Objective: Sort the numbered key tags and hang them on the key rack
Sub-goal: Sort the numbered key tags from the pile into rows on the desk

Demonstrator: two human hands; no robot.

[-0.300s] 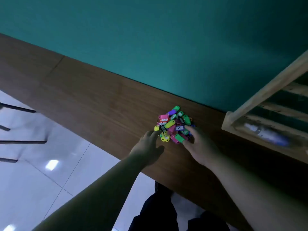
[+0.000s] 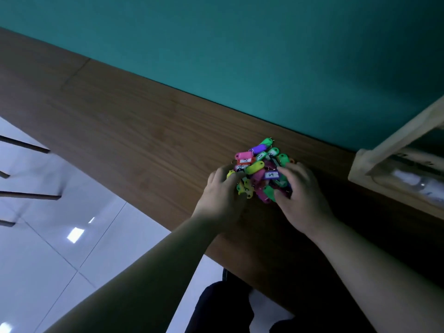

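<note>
Bright green, pink, purple, yellow and orange across the key tags (image 2: 260, 169), with white labels (image 2: 271, 174) marked in black. Brown wood grain on the table (image 2: 144, 140), flat teal on the wall (image 2: 240, 44), pale unpainted wood on the key rack (image 2: 362, 164)

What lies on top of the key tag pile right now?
A yellow-green tag and a purple tag with a white label lie uppermost. The left hand and right hand cover tags at either side, so those cannot be seen.
</note>
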